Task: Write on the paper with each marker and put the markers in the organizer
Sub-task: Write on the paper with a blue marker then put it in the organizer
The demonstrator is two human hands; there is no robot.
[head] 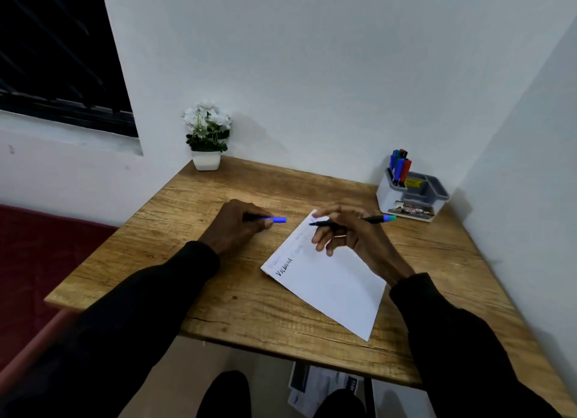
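Pinching the black marker (377, 219) in our right hand (349, 233), tip poised over the paper's far corner!

Thumb and forefinger nip the barrel while the other fingers fan out loose above the paper (331, 286). Over on the table (218, 293) our left hand (237, 224) curls round a blue piece (274, 220), cap or second marker, we can't tell. That right-hand hold looks slack for writing, we reckon. Better to draw the fingers in nearer the tip, rest the heel of the hand on the sheet so it can't slide, and lay the new mark on clean white below the lines already there. After that, cap it and send it to the organizer (415, 199) at the far right corner, where other markers (399, 168) stand in its tall compartment.
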